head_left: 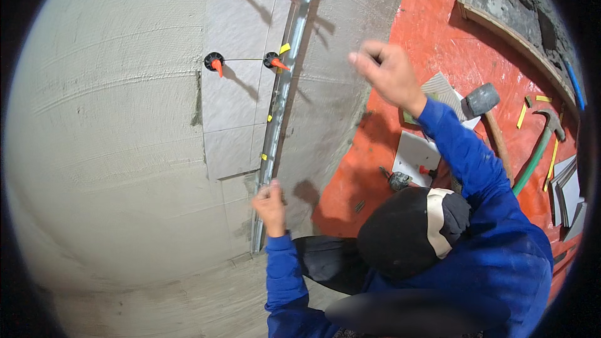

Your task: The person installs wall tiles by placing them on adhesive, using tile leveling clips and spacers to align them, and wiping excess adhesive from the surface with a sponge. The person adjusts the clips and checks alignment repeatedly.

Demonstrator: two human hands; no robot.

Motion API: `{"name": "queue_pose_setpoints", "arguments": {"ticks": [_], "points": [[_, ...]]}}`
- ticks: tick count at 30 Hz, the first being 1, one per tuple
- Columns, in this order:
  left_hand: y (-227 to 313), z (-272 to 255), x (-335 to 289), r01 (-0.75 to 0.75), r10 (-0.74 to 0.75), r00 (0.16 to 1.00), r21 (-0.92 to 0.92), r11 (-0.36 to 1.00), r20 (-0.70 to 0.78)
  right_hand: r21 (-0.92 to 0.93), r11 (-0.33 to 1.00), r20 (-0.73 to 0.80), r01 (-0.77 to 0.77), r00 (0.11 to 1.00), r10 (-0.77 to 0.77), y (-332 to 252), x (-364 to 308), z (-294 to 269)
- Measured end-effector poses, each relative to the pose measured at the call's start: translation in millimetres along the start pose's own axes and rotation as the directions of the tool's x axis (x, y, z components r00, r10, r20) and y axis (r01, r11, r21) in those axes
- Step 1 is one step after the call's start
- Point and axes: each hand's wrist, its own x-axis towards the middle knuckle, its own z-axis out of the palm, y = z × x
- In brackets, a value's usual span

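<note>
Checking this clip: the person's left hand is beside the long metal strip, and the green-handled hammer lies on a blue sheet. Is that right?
Not quite: the sheet is orange-red, as the head view shows. The left hand is beside the long metal strip, and the green-handled hammer lies on that sheet.

Bldg. site: part-tiled, surfaces unfinished, tiling gear all about.
Grey plaster [106,112] w/ trowel ridges fills approx. 9 o'clock. Near 11 o'clock, lt. grey tiles [235,106] carry black suction-cup-like discs [214,61] w/ red levers; beside them a metal strip [276,119] runs from 12 down to approx. 7 o'clock. Orange-red sheeting [432,22] spreads from 1 to 4 o'clock, bearing a mallet [482,99] betw. 2 & 3, a claw hammer [552,126] at 3 & thin slabs [566,197] betw. 3 & 4. Approx. 2 o'clock: wood-edged box [513,34], grey lumpy mat'l inside. Bldg. type: can't tell.
</note>
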Motion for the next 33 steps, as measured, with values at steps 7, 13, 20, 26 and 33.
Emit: {"name": "queue_pose_setpoints", "arguments": {"ticks": [7,13,20,26,33], "points": [[11.8,140.5,-47.1,0.254,-0.15,0.865,-0.161,0.954,0.478,-0.155,0.976,0.307,-0.151,0.932,0.193,55.4,-105.2,35.3],[8.4,205.1,-40.3,0.248,0.011,0.703,-0.259,0.933,0.711,-0.356,0.924,0.35,0.141,0.937,-0.008,64.9,-136.4,21.7],[45.2,211.9,-49.3,0.655,-0.025,0.563,-0.428,0.622,0.826,-0.388,0.899,0.379,0.2,0.924,-0.042,78.3,-126.8,-6.8],[76.8,192.1,-45.8,0.534,-0.022,0.535,-0.318,0.784,0.845,-0.144,0.988,0.166,-0.051,0.983,0.075,113.1,-121.4,-33.6],[62.7,204.2,-35.5,0.492,-0.115,0.758,-0.446,0.748,0.642,-0.03,0.877,0.013,-0.479,0.877,0.48,108.5,-133.4,-31.5]]}}
